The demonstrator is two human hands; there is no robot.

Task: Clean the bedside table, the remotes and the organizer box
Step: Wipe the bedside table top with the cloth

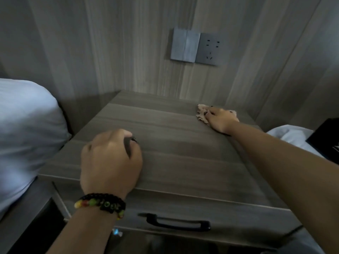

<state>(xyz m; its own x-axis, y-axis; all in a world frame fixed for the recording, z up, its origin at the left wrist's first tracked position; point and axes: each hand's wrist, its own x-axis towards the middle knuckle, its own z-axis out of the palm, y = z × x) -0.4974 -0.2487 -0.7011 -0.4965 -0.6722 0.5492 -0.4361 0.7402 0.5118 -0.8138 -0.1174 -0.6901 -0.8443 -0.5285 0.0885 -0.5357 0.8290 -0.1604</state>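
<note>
Here the right hand presses a cloth on the bedside table.

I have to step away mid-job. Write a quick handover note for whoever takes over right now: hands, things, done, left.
Right hand: presses a cleaning cloth on the far right corner of the bedside table, near the wall.
Left hand: fingers curled, resting on the table's front left; holds nothing visible.
Remotes and organizer box: not in view.
Done: cannot tell how much of the top is wiped.
Left: finish the tabletop, then the remotes and the box.
</note>
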